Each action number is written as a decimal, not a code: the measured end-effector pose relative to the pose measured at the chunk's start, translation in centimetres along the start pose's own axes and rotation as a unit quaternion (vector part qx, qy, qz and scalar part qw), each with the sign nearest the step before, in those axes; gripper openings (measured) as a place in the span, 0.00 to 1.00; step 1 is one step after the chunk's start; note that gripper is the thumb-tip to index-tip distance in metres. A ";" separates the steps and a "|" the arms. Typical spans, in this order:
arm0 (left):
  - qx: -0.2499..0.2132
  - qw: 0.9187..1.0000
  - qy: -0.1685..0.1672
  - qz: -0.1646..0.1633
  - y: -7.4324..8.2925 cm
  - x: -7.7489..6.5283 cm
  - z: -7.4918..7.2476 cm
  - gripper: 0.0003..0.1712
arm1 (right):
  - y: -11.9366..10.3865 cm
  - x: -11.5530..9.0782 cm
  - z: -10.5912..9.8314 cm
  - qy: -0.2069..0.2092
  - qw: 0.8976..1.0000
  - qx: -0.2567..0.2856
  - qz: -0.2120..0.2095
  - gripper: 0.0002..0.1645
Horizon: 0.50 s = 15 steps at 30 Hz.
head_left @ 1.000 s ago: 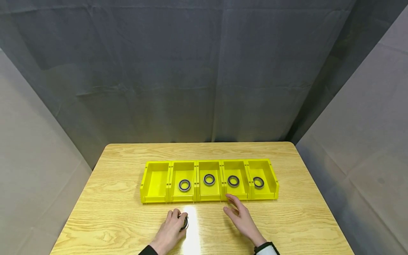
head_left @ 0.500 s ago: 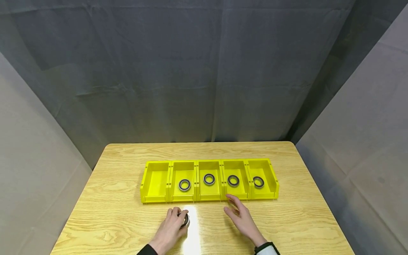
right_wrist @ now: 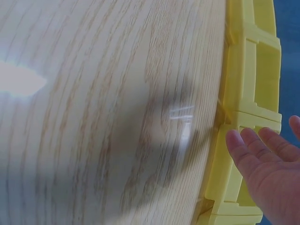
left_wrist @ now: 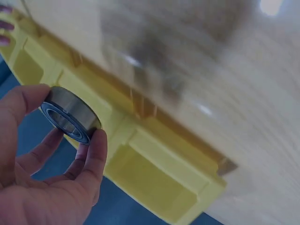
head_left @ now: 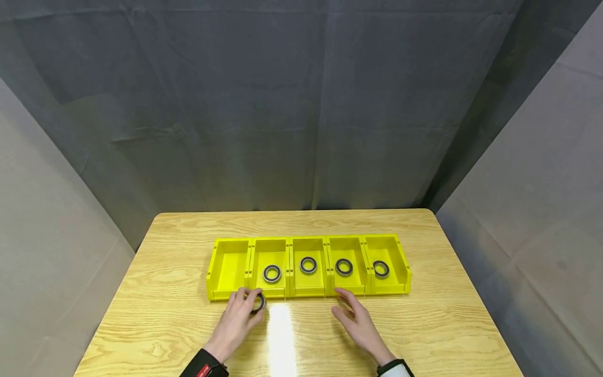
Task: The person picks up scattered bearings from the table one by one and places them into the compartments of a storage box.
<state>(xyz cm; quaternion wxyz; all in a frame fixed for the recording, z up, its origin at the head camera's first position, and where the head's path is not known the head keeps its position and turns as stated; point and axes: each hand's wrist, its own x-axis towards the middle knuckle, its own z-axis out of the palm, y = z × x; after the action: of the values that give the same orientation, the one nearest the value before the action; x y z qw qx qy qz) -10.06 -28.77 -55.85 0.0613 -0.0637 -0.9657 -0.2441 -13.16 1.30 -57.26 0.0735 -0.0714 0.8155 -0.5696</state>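
Note:
My left hand pinches a ball bearing, a steel ring with a dark seal, between thumb and fingers. In the head view it is just in front of the two leftmost bins of a joined row of yellow bins. The leftmost bin has nothing in it. Each of the other bins holds one bearing lying flat, such as the bearing in the second bin and the bearing in the middle one. My right hand holds nothing; its fingers are relaxed near the front of the fourth bin.
The bins stand on a light wood table with rounded far corners. A dark grey curtain hangs behind the table, and lighter grey panels flank it on both sides. Light glares off the tabletop between the hands.
My left hand has carried the pinched bearing forward and to the left, from the open table up to the front of the bins. My right hand stays nearly where it was.

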 end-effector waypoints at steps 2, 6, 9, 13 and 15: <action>-0.005 1.000 0.000 -0.016 -0.3 0.5 -0.5 0.26 | 0.0 -0.1 -0.1 0.000 1.000 0.002 0.000 0.28; -0.006 0.999 0.010 -0.038 -1.0 1.3 -1.6 0.26 | 0.2 -0.2 -0.2 0.001 1.000 0.006 0.003 0.28; -0.007 0.999 0.025 -0.042 -1.6 1.8 -2.2 0.27 | 0.3 -0.3 -0.3 -0.001 1.000 0.007 0.006 0.29; -0.008 0.998 0.050 -0.037 -2.4 2.5 -2.8 0.27 | 0.3 -0.5 -0.5 -0.004 1.000 0.007 0.009 0.29; -0.006 0.998 0.057 -0.039 -2.9 2.9 -3.0 0.27 | 0.3 -0.5 -0.5 -0.003 1.000 0.006 0.011 0.29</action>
<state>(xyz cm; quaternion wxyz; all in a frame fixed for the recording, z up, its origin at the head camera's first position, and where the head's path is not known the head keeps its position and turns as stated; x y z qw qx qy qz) -13.12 -32.42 -54.17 0.1066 -0.0127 -0.9609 -0.2554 -12.79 2.00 -57.32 0.0829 -0.0643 0.8124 -0.5736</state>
